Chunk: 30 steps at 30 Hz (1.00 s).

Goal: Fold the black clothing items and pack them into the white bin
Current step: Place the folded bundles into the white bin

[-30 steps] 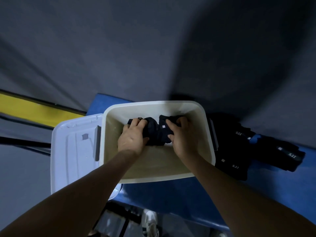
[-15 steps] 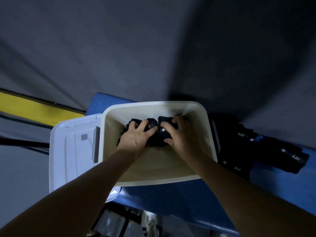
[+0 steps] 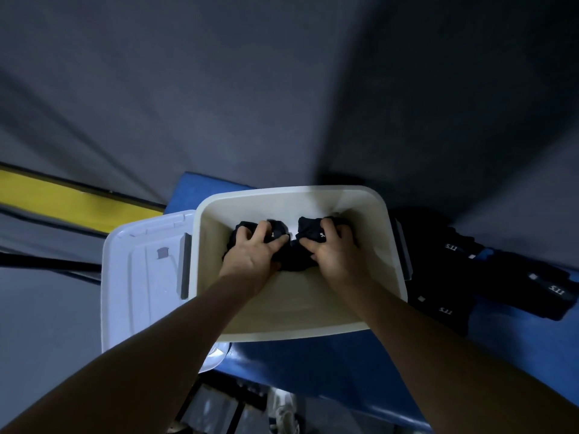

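Observation:
The white bin (image 3: 283, 330) stands on the blue table (image 3: 313, 364), and both my hands are inside it at its far end. My left hand (image 3: 253, 253) grips one black clothing bundle (image 3: 279, 229) with its fingers curled over the top. My right hand (image 3: 333, 253) grips a second black bundle (image 3: 308, 227) beside it. A small white label shows on each bundle. A narrow gap of white bin floor shows between them. More black clothing items (image 3: 445, 277) with white labels lie piled on the table right of the bin.
The bin's white lid (image 3: 141, 277) lies flat to the left, touching the bin and overhanging the table edge. A grey wall rises behind the table, with a yellow stripe (image 3: 62, 198) at the left. Floor and a shoe (image 3: 283, 411) show below the table's near edge.
Both hands pushed deeper toward the bin's far wall. The dark cloth, held together a second ago, now sits as two bundles slightly apart, one under each hand.

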Motion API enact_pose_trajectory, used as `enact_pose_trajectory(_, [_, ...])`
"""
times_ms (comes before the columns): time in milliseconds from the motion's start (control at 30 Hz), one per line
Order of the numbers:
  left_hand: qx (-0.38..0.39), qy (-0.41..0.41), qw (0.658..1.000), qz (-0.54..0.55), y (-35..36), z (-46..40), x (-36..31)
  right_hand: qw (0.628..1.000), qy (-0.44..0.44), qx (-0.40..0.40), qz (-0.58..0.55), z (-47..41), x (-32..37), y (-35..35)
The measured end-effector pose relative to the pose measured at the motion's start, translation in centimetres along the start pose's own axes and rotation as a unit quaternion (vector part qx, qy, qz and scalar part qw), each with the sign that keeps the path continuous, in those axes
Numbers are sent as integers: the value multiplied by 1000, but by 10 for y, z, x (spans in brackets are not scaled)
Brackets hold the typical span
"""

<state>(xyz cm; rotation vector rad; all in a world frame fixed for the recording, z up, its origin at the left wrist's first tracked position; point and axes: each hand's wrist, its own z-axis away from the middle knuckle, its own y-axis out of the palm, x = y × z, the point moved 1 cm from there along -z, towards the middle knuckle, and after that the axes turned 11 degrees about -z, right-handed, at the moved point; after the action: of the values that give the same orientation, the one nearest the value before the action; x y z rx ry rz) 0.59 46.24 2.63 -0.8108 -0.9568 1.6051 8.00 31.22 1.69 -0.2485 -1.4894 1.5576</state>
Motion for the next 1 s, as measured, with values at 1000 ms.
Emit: enact_pose_trajectory(1000, [-86, -37, 988, 126, -45, 38, -20, 999, -3, 27, -41, 18, 14, -50])
